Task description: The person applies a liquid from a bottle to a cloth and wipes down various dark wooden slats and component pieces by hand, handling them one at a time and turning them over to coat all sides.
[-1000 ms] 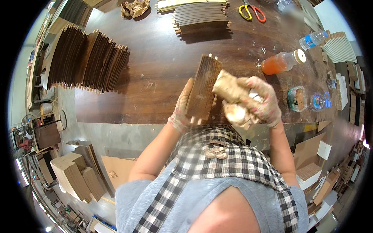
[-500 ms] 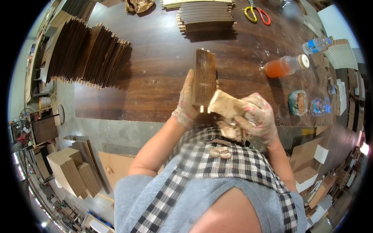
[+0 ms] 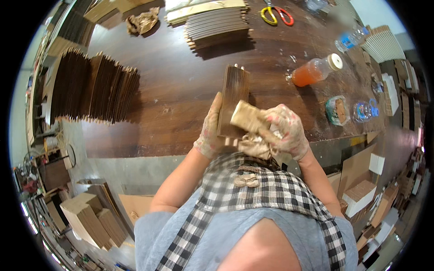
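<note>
While the left hand (image 3: 209, 132) clasps a dark wooden board (image 3: 230, 92), the right hand (image 3: 289, 132) clutches a bundled cream cloth (image 3: 247, 117)

The left hand grips the board along its left long edge, so that its broad face shows, with pale pegs (image 3: 242, 68) jutting from the short ends. The cloth, bunched in the right hand's fingers, overlaps the lower part of that face; how firmly it presses cannot be told. Just beneath and beyond the grip spreads a brown tabletop (image 3: 181, 97). Straight beyond the hands lies a stack of slats (image 3: 217, 28), with scissors (image 3: 281, 14) to its right and crumpled brown paper (image 3: 142, 21) to its left. Right of the grip rests a bottle of orange liquid (image 3: 311, 72). Well to the left stands a row of dark boards (image 3: 92, 88).
</note>
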Demonstrator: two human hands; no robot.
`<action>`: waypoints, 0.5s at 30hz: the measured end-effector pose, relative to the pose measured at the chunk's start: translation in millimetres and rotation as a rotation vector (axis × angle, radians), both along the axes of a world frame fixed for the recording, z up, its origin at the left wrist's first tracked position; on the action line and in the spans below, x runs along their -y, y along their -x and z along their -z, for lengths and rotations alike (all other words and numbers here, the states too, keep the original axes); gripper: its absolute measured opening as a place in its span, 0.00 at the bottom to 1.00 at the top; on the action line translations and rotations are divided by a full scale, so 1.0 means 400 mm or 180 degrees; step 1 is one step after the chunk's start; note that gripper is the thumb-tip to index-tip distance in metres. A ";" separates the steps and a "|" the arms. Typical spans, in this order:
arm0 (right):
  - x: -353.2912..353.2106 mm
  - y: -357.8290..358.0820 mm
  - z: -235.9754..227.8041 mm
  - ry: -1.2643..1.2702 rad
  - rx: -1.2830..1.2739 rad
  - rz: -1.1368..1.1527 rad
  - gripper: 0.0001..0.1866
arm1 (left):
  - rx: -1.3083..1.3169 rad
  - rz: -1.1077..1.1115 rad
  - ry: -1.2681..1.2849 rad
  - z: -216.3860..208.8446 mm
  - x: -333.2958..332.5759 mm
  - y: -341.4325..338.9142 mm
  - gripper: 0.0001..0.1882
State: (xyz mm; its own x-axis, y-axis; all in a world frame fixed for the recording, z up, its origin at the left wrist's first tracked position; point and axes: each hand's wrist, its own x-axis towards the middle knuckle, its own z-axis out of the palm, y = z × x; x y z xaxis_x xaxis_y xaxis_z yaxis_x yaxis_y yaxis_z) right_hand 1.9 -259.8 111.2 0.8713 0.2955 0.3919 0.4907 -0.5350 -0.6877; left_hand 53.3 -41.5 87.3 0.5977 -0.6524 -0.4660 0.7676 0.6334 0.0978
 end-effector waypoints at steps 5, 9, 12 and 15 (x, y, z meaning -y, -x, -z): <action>0.166 0.111 0.000 -0.1348 -0.0724 0.1519 0.21 | -0.0022 0.0376 0.0348 0.097 -0.009 0.008 0.36; 0.368 0.192 -0.006 -0.0210 -0.0281 0.3105 0.20 | 0.0154 0.0601 -0.0097 0.117 -0.017 0.006 0.36; 0.495 0.209 0.006 0.0117 -0.0357 0.3480 0.21 | 0.0353 0.0784 -0.0684 0.103 0.016 -0.005 0.33; 0.567 0.210 0.041 0.0336 -0.0605 0.3334 0.22 | 0.0611 0.1211 -0.0790 0.140 -0.001 -0.055 0.32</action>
State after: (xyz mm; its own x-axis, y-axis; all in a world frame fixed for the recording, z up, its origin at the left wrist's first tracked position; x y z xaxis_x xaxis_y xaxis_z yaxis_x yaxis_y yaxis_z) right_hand -82.0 -486.7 94.9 0.7548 -0.6108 0.2392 -0.3580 -0.6892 -0.6300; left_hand 75.4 -41.1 31.4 0.4289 -0.7243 -0.5398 0.8933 0.2513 0.3727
